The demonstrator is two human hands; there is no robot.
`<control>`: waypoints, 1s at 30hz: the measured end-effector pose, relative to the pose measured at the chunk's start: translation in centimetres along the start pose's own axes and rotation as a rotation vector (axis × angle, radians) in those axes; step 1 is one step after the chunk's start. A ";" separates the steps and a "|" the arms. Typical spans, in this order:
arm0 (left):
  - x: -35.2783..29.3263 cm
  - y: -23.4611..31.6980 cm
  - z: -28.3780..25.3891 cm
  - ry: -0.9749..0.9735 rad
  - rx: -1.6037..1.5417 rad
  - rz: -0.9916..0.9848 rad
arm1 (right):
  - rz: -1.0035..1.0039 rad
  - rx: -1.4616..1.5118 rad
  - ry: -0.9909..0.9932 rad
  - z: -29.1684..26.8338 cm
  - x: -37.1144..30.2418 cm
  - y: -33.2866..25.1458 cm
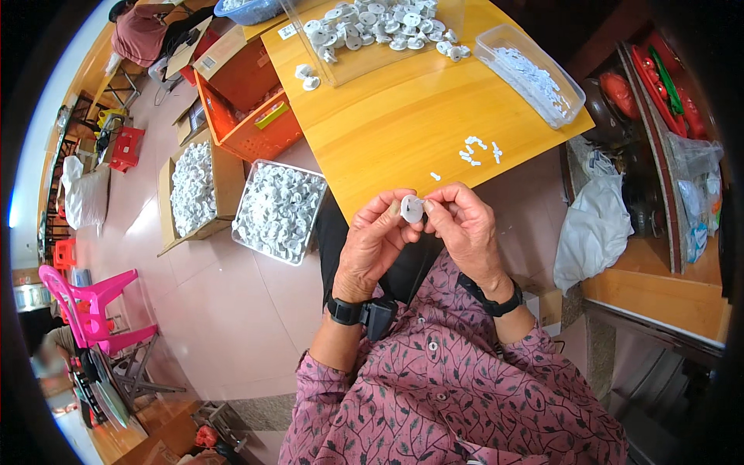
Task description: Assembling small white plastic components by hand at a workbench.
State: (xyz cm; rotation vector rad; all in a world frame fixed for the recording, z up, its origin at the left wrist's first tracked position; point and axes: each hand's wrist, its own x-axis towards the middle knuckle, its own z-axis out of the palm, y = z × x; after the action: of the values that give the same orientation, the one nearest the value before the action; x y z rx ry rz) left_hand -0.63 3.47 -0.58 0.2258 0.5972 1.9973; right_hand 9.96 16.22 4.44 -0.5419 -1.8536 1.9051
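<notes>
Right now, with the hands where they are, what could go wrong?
The disc sits only in the fingertips of the left hand and right hand, so it could slip and drop.

Loose bits lie near the table's near edge; a sweeping hand might knock some off.

The tub of parts appears close to a leg, which might bump it.

Near the middle of the frame, we hold our left grip (372, 238) and right grip (471, 230) close together, both pinched, fingers curled inward. Our left forearm (335, 343) and right forearm (517, 324) slant up from the lower centre, converging.
</notes>
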 end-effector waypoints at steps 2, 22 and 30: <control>-0.1 0.0 -0.2 -0.011 -0.012 -0.001 | -0.009 -0.033 -0.008 0.1 0.2 0.2; -0.8 -0.3 -0.4 0.028 -0.092 0.052 | -0.485 -0.482 -0.025 0.9 0.6 0.1; -1.0 -0.2 -0.4 0.021 -0.121 0.054 | -0.088 -0.099 -0.021 0.9 -0.4 -0.4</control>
State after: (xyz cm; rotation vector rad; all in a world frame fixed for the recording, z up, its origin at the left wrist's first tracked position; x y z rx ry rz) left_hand -0.15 2.60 -0.89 0.1482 0.4861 2.0824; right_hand 9.78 15.25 4.88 -0.4650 -1.9599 1.7765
